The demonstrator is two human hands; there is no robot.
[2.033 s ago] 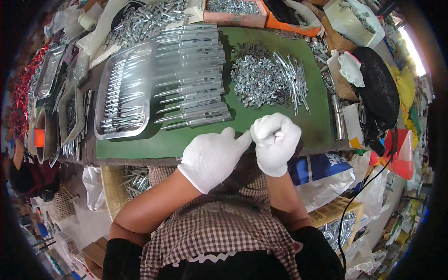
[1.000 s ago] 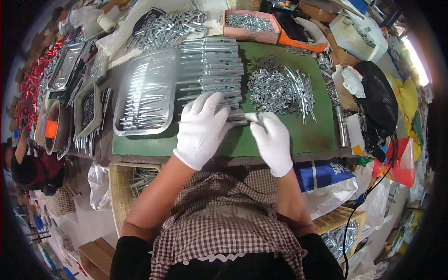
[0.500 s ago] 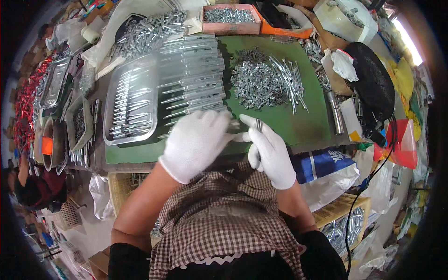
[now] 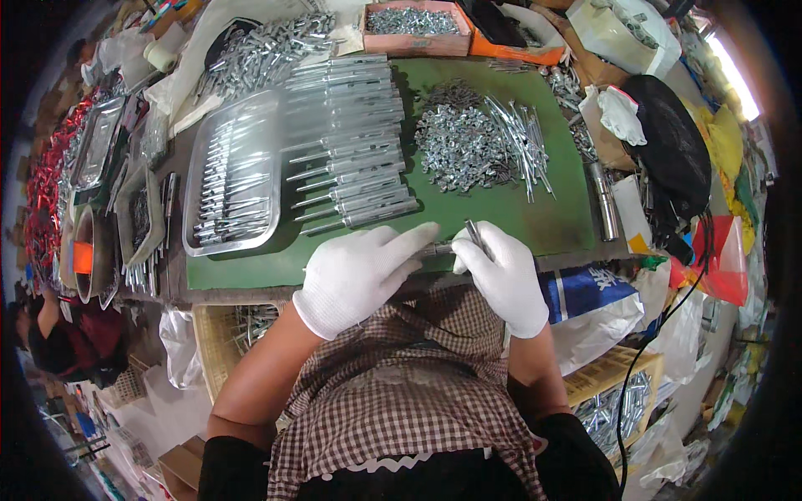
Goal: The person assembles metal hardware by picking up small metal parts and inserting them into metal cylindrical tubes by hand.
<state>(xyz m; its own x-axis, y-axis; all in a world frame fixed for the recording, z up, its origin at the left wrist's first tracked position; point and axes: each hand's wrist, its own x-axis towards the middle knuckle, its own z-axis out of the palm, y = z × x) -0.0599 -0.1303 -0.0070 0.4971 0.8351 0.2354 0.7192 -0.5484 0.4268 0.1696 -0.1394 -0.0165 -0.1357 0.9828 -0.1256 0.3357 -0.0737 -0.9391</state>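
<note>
My left hand (image 4: 357, 277), in a white glove, is closed with thumb and forefinger pinching a small metal tube (image 4: 434, 249) near the front edge of the green mat (image 4: 551, 230). Facing it, my gloved right hand (image 4: 508, 282) grips a short metal rod (image 4: 476, 235) that sticks up between thumb and fingers. Its fingertips meet the far end of the tube, and part of both pieces is hidden. Just beyond my left hand lies a row of metal tubes with thin rods (image 4: 363, 184) side by side. A clear plastic tray (image 4: 190, 225) at the left holds several slim metal rods.
Small metal fittings (image 4: 464, 149) are heaped on the mat, beside loose long pins (image 4: 525, 150). At the back stand a pink box (image 4: 413, 45) of small parts and a pile of metal pieces (image 4: 267, 58). A thick metal cylinder (image 4: 603, 204) and black cable (image 4: 660, 321) are at right.
My left hand has drawn back from the row of tubes toward me, with a tube now showing in its fingers. My right hand has shifted slightly right, still gripping the rod.
</note>
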